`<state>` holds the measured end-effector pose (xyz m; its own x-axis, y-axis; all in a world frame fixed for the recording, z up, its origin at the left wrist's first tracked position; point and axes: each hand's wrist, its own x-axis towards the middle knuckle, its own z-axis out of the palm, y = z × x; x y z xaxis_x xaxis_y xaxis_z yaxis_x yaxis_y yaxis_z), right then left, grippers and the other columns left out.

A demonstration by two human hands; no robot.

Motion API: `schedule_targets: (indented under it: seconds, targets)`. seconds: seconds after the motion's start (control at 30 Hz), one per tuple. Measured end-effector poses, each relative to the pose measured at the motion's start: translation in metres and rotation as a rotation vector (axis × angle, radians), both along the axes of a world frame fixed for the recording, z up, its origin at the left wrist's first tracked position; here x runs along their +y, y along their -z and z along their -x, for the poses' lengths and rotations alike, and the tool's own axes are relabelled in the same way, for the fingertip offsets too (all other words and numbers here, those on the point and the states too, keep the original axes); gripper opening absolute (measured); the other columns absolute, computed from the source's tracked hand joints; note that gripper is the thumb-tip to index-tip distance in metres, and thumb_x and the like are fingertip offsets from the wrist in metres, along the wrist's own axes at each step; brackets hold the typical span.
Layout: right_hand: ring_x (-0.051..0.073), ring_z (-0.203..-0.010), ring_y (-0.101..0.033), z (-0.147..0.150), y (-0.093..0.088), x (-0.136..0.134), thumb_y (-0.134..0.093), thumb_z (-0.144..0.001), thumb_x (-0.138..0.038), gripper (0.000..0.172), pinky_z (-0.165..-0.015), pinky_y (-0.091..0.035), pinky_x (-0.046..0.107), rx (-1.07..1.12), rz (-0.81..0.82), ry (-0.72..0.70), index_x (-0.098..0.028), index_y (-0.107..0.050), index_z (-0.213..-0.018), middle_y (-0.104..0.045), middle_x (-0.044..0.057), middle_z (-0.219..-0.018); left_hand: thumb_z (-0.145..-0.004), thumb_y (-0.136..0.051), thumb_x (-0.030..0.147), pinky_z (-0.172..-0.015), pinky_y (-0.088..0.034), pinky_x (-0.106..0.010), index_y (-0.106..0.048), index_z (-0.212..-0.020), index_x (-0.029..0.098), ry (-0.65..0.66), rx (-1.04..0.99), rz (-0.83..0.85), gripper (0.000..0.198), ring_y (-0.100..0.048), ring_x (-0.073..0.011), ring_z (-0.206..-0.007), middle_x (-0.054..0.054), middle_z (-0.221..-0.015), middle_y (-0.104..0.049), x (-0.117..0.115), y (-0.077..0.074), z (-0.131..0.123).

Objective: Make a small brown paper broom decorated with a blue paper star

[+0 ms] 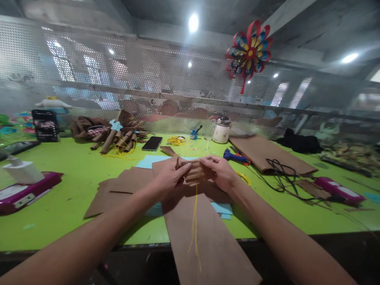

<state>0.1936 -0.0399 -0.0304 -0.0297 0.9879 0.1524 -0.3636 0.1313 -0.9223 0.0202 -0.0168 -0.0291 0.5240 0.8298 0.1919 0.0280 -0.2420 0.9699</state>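
A small piece of pleated brown paper (194, 172) is held between my two hands above the table's middle. My left hand (173, 173) pinches its left end with the thumb on top. At the other end, my right hand (219, 171) grips the folds between thumb and fingers. Yellow strings (194, 225) hang down from the pleated paper. Under the hands lies a long brown paper strip (204, 241) that reaches over the table's front edge. More brown paper sheets (118, 190) spread to the left, with light blue paper (148, 161) partly beneath them.
On the green table (80, 170), rolled paper bundles (118, 136) lie behind a black phone (152, 143). A blue glue gun (236, 157) sits right of my hands. Folded brown paper (273, 154) and black cable (283, 174) lie farther right. Purple power strips (340, 190) flank the workspace.
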Motion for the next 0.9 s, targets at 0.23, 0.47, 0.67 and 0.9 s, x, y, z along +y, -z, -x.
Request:
schedule_targets:
  seconds: [0.23, 0.47, 0.67, 0.9]
  targets:
    - [0.013, -0.056, -0.055, 0.002, 0.005, 0.005, -0.073, -0.06, -0.033, 0.024, -0.058, -0.044, 0.028, -0.103, -0.061, 0.159, -0.014, -0.065, -0.07, -0.062, 0.001, -0.064, -0.08, -0.053, 0.041, -0.036, -0.017, -0.02, -0.051, -0.074, 0.017, 0.004, 0.0, 0.07, 0.025, -0.027, -0.0051, -0.034, 0.007, -0.04, -0.036, -0.001, 0.002, 0.0]
    - [0.014, -0.061, -0.052, 0.004, 0.007, 0.004, -0.059, -0.073, -0.039, 0.024, -0.06, -0.041, 0.026, -0.452, -0.279, 0.391, -0.016, -0.064, -0.073, -0.061, 0.001, -0.067, -0.074, -0.062, 0.039, -0.037, -0.018, -0.02, -0.058, -0.087, 0.016, 0.061, -0.036, 0.228, 0.027, -0.032, -0.0043, -0.038, 0.002, -0.055, -0.051, 0.002, 0.004, -0.002]
    - [0.011, -0.056, -0.044, 0.004, 0.006, 0.005, -0.05, -0.08, -0.039, 0.03, -0.057, -0.036, 0.023, -0.706, -0.424, 0.539, -0.016, -0.057, -0.063, -0.052, -0.001, -0.059, -0.074, -0.061, 0.038, -0.037, -0.022, -0.018, -0.058, -0.085, 0.015, -0.071, 0.002, 0.221, 0.025, -0.033, -0.0047, -0.035, 0.006, -0.046, -0.043, -0.006, -0.002, -0.006]
    - [0.011, -0.057, -0.042, 0.005, 0.008, 0.005, -0.044, -0.085, -0.039, 0.032, -0.057, -0.032, 0.022, -0.804, -0.487, 0.541, -0.017, -0.052, -0.062, -0.048, -0.002, -0.059, -0.069, -0.067, 0.03, -0.039, -0.024, -0.017, -0.059, -0.098, 0.015, 0.014, -0.05, 0.273, 0.034, -0.036, -0.0036, -0.039, 0.003, -0.056, -0.053, -0.009, -0.01, -0.004]
